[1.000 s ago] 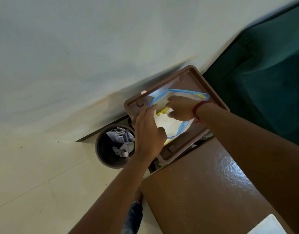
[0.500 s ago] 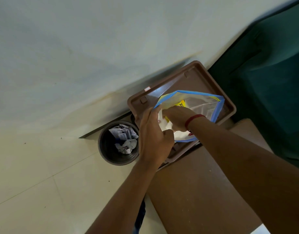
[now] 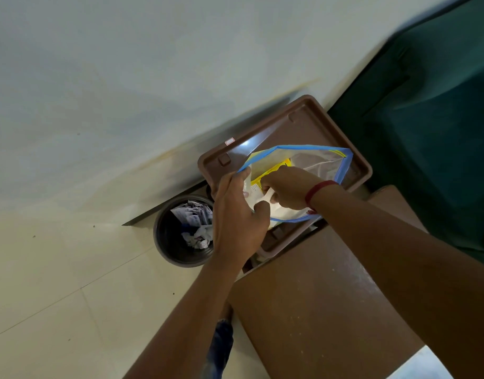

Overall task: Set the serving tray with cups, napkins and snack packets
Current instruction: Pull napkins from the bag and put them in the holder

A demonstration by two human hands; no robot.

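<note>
While the brown serving tray (image 3: 303,124) sits by the wall, a clear bag (image 3: 317,162) with blue edging lies over it — see-through, with a yellow label and white stuff inside. The left hand (image 3: 238,217) pinches its near edge, and the right hand (image 3: 287,187) grips the white contents — a red band on that wrist.

Both bare forearms reach from the lower frame toward centre, converging just above mid-frame. Left hand (image 3: 236,214), back toward the camera, fingers curled and pinching, thumb tip at its right edge. Right hand (image 3: 286,187) sits just right of it, knuckles up, fingers tucked under in a closed grip, a red band (image 3: 319,191) around the wrist; the two hands nearly touch.
</note>
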